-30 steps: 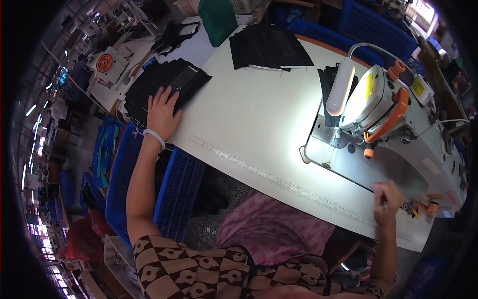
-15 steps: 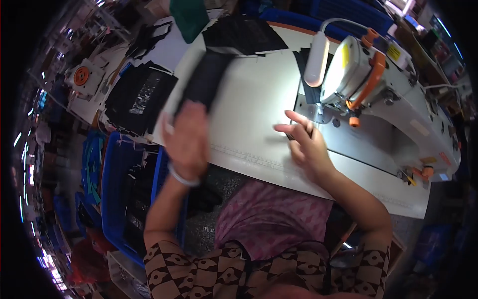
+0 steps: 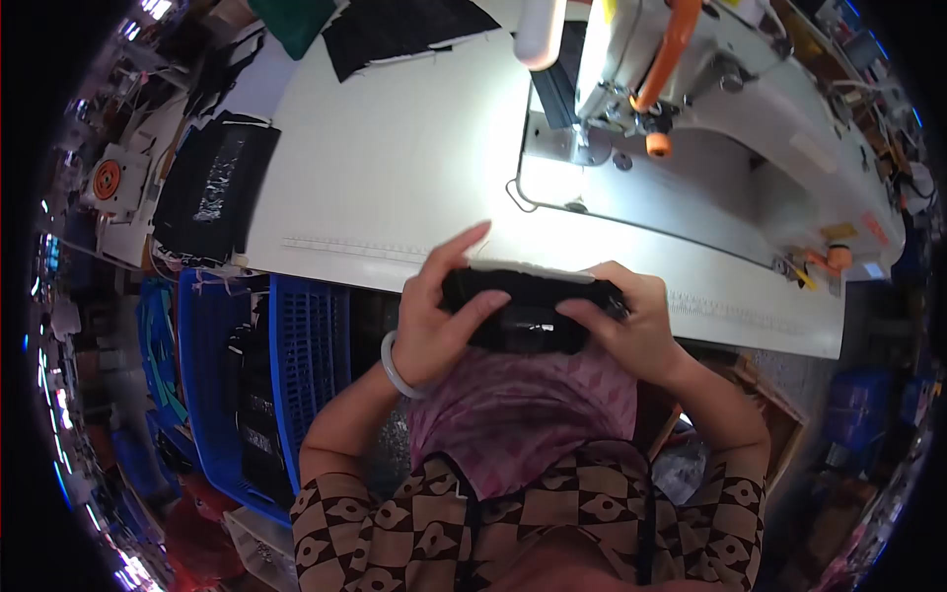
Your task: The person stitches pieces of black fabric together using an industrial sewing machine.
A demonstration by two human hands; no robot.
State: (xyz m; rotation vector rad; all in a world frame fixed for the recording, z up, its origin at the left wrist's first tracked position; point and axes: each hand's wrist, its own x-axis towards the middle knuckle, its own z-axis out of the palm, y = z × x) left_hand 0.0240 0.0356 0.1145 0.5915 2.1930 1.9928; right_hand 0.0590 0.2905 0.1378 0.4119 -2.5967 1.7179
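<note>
A black fabric piece (image 3: pixel 533 314) with a shiny patch is held at the table's front edge, above my lap. My left hand (image 3: pixel 441 314) grips its left end, thumb on top and index finger stretched along the far side. On the right end, my right hand (image 3: pixel 636 318) closes with its thumb pressed on the face. A pale strip shows along the piece's far edge. Beyond my hands stands a white sewing machine (image 3: pixel 809 148) with orange parts; a black strip (image 3: pixel 557 94) lies beside its needle area.
Black fabric pieces (image 3: pixel 404 35) lie at the back of the white table (image 3: pixel 395 148). Another black stack (image 3: pixel 217 187) with a shiny patch sits at the left. A blue basket (image 3: pixel 311 335) holding black pieces stands below the table's left edge. A ruler strip (image 3: pixel 345 247) runs along the front.
My left hand has brought the black piece from the table's left to the front edge. My right hand has come back from beside the machine and taken the other end. The view has shifted.
</note>
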